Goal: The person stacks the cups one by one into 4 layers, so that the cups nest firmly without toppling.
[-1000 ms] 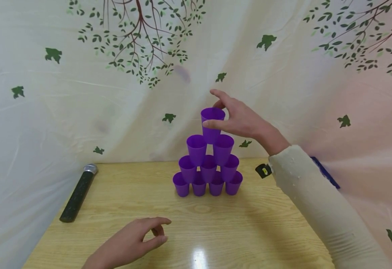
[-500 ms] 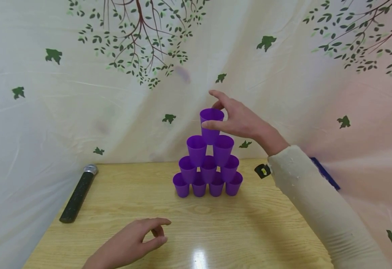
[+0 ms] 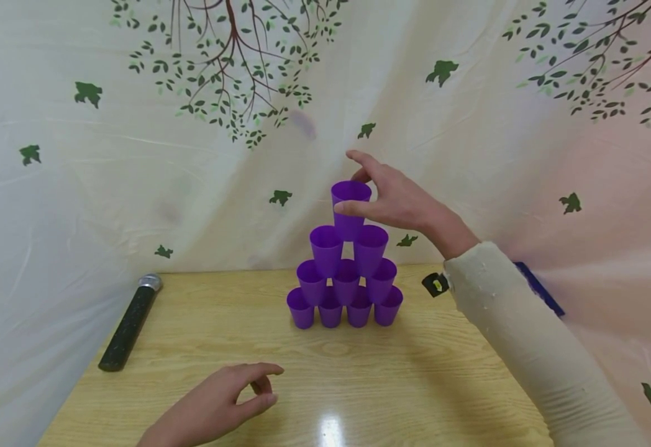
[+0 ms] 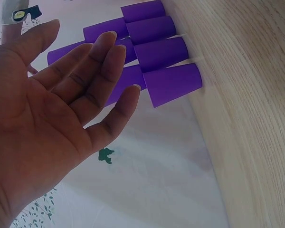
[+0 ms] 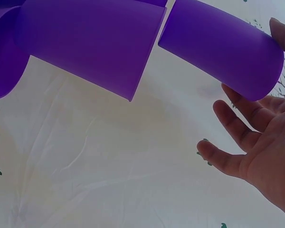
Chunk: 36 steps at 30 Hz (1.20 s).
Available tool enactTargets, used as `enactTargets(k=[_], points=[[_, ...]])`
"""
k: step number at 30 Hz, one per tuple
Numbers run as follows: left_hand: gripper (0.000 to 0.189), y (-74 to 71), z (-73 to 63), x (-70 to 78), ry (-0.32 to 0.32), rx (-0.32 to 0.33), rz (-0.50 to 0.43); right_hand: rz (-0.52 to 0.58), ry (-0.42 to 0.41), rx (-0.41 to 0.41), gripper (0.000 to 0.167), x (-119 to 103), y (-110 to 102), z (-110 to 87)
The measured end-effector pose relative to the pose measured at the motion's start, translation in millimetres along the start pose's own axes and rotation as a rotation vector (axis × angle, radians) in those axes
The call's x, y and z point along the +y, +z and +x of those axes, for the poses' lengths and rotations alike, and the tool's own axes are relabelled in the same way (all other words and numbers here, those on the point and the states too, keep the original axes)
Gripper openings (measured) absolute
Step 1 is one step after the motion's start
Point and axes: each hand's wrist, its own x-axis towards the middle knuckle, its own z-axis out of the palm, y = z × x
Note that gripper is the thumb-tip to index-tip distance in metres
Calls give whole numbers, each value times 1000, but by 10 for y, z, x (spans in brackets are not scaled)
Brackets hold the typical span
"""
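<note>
Purple plastic cups stand upright in a pyramid of stacked rows, with the bottom row (image 3: 330,315) on the wooden table. The right hand (image 3: 400,195) is at the top cup (image 3: 350,225), its thumb across the front and fingers behind the rim, pinching it. This cup's base meets the rims of the two cups below, the left one (image 3: 325,254) and the right one (image 3: 371,253). In the right wrist view the top cup (image 5: 223,50) lies between thumb and fingers. The left hand (image 3: 213,397) hovers over the near table, fingers loosely bent, holding nothing; its palm (image 4: 42,114) shows in the left wrist view.
A microphone (image 3: 130,329) with a black handle lies at the table's left edge. A pale curtain (image 3: 219,205) printed with leaves and branches hangs right behind the table (image 3: 219,323). A dark blue object (image 3: 538,288) shows behind the right sleeve.
The right hand and the top cup have shifted very slightly left. The left hand and the other cups stay where they were.
</note>
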Motion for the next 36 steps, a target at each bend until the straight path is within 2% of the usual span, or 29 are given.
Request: enactTargets(k=[20,29,36], points=[[48,17,0,16,31,28,25,-14,-10,-3,101,13,2,5],[51,20,5,13,6,4,17,-8,-15,-12,101,11,5,10],[50,32,-8,8,14,14,22,-2,-3,-16,101,15,17,3]])
